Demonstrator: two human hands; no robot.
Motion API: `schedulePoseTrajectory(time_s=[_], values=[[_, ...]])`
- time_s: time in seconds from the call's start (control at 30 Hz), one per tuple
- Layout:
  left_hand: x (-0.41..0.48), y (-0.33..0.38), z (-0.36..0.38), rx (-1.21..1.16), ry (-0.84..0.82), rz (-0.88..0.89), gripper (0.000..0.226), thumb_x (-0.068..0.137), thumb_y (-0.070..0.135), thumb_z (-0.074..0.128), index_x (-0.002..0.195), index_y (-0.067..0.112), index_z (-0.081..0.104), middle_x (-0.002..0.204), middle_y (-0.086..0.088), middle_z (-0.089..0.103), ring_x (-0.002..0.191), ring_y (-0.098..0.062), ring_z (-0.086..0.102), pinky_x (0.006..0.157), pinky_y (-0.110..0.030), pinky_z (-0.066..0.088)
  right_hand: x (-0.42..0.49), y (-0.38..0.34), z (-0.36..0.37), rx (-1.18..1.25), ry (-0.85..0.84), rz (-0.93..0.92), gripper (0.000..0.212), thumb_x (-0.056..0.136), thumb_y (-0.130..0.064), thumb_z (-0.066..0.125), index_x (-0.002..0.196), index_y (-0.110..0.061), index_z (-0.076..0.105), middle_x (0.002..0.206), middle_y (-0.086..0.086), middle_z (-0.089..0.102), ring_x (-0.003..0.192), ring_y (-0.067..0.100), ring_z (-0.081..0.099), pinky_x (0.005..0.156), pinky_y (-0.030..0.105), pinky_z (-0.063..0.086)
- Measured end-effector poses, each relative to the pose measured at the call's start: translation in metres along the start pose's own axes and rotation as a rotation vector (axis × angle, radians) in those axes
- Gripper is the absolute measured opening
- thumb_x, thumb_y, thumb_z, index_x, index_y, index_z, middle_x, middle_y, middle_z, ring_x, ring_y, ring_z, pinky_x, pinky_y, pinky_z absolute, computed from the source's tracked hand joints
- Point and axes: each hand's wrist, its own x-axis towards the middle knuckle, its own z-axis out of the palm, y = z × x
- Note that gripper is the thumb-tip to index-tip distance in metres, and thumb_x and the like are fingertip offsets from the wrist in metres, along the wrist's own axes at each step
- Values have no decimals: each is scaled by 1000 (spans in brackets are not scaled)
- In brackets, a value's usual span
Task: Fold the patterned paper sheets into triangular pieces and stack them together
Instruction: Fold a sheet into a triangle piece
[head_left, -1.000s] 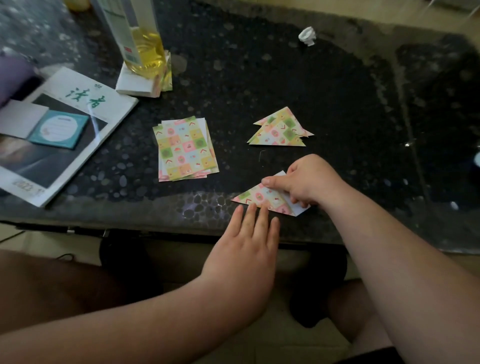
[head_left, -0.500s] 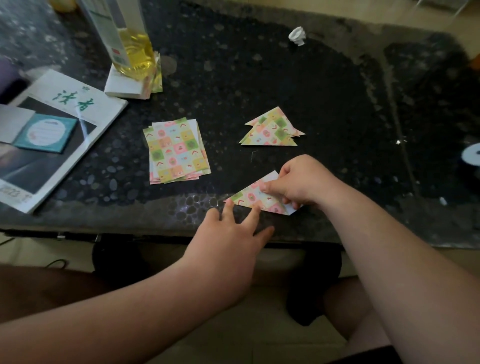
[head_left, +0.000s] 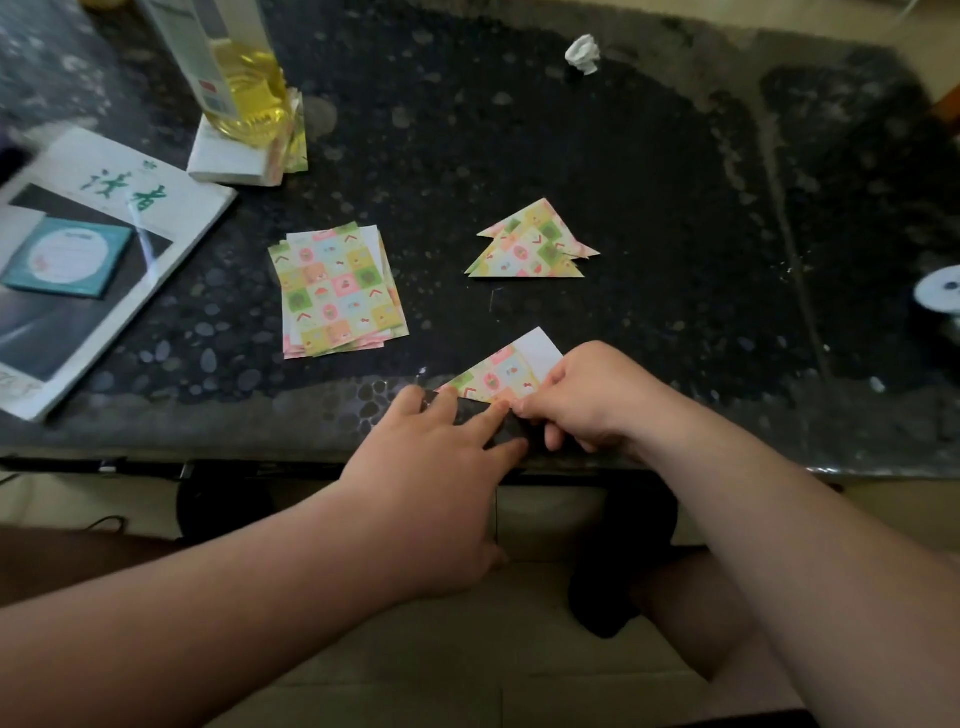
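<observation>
at the near edge of the surface (head_left: 545, 145) our right hand (head_left: 587, 395) pinches the half-folded sheet (head_left: 498, 375); our left hand (head_left: 441, 457) presses flat-fingered beside it. we should align the corners, then crease firmly.

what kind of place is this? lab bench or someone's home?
Most likely a home, not a lab: a dark pebble-patterned table carries a magazine and a bottle of yellow liquid, with tiled floor beneath. The right hand pinches a patterned sheet, a casual paper craft.
</observation>
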Motion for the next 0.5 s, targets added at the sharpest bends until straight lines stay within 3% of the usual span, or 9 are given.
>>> schedulePoseTrajectory(time_s=[0.23, 0.5], values=[[1, 0, -3, 8, -14, 6, 92, 87, 80, 43, 160, 38, 6, 172, -1, 3, 151, -38, 17, 118, -54, 17, 3, -1, -2, 74, -51, 50, 24, 94, -26, 71, 87, -5, 78, 57, 2, 71, 37, 13, 44, 53, 29, 41], [-3, -3, -6, -39, -16, -1, 91, 87, 78, 46, 160, 37, 9, 172, 2, 0, 153, -33, 14, 120, -52, 18, 3, 12, -12, 18, -76, 55, 24, 96, -24, 71, 77, -9, 74, 51, 0, 66, 34, 11, 42, 53, 27, 37]])
